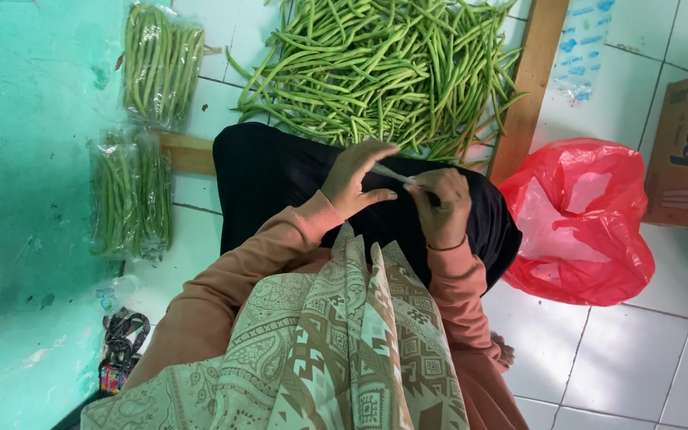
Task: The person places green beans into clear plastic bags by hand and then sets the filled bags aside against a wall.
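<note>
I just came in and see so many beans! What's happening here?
A person sits on the tiled floor. The left hand and right hand together hold a thin pale strip over a black cloth. A loose pile of green long beans lies ahead, two clear bagged bundles to the left, a red plastic bag to the right.

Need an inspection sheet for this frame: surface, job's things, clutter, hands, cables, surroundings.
Surface: white tiled floor; black cloth over the lap.
Job's things: thin pale strip held between both hands; loose green beans heaped ahead.
Clutter: two clear bags of beans at left; red plastic bag, cardboard box at right.
Hands: left hand pinches the strip; right hand closed around its other end.
Cables: nothing seen.
Surroundings: turquoise wall, wooden frame, patterned strap low left.
</note>
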